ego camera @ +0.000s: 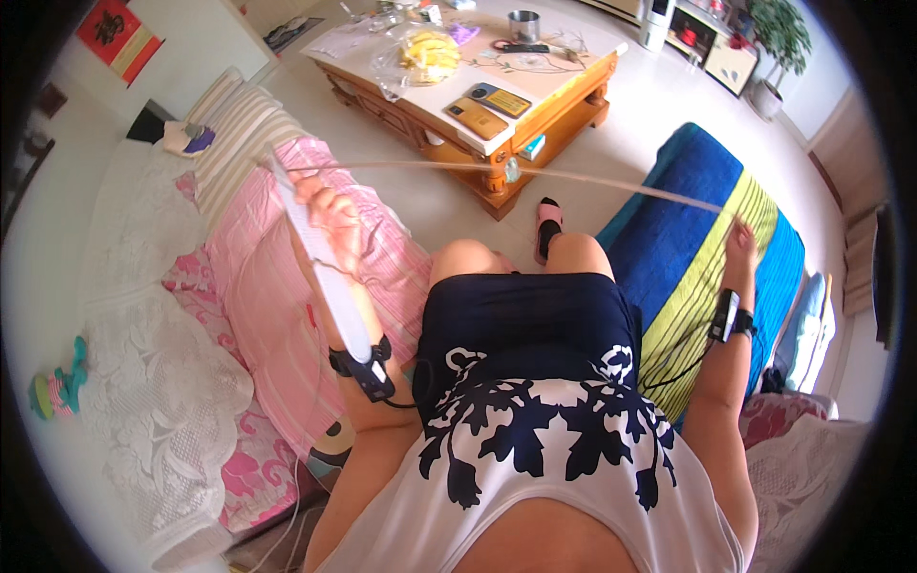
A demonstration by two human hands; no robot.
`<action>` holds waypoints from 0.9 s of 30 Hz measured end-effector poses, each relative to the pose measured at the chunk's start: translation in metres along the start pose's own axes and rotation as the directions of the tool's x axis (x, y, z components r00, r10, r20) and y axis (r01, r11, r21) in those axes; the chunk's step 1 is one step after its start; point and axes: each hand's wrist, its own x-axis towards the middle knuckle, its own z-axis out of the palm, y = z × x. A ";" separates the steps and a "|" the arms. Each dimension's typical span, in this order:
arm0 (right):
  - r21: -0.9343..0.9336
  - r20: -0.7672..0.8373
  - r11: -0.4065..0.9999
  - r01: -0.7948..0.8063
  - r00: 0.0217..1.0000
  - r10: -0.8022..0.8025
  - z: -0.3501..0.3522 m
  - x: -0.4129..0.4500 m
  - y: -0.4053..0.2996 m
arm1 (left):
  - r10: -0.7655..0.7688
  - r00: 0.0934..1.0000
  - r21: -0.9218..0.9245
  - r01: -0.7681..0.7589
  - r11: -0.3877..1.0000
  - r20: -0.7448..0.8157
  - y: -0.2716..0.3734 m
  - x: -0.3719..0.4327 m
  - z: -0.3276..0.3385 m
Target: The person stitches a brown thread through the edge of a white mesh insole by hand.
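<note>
My left hand [332,215] is closed around a long, flat white piece [319,251], which slants from above the fingers down over my forearm. It looks like a shoe sole or a slim board; I cannot tell which. A thin brown cord or yarn [501,169] runs from its upper end across to my right hand [742,236], whose fingers pinch the far end. The cord looks taut and slightly blurred. Another bit of cord [337,266] wraps around the white piece below my left fingers. Each wrist wears a black strap with a small device.
A wooden coffee table [559,93] ahead holds bananas [430,56] in a plastic bag, two phones, scissors and a metal cup [524,27]. A pink-covered sofa [272,308] lies at my left. At my right is a seat under a blue and green striped cover [673,236].
</note>
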 end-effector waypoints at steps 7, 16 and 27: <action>-0.659 0.106 0.653 0.373 0.906 -0.410 0.181 -0.083 0.111 | -0.024 0.999 -0.170 0.030 0.985 0.033 0.000 -0.017 0.004; -0.675 0.723 0.558 0.483 0.581 0.373 0.421 -0.229 0.300 | -0.325 0.944 0.171 0.330 0.928 -0.060 -0.092 -0.017 0.034; -0.674 0.680 0.682 0.283 0.600 0.422 0.416 -0.231 0.302 | -0.207 0.924 0.596 0.368 0.714 -0.323 -0.090 -0.028 0.042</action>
